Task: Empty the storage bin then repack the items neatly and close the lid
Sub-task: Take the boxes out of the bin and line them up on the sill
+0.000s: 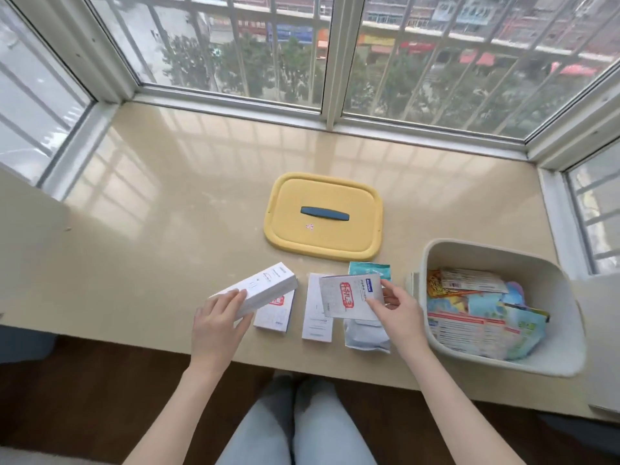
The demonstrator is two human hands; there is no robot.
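Head view, left grip (218, 323) clasps one box (261, 290), right grip (399, 313) one packet (349, 297), perhaps four items (317, 317) lying.

Single cam, head-worn, wide-angle. Aimed forward and steeply down across the tabletop (161, 229), facing the window (235, 45). Close in: left hand (218, 317) and right hand (399, 313) sit lower-middle, reaching in from the bottom edge, knees (328, 431) at bottom centre. Straight lines bow near the borders.
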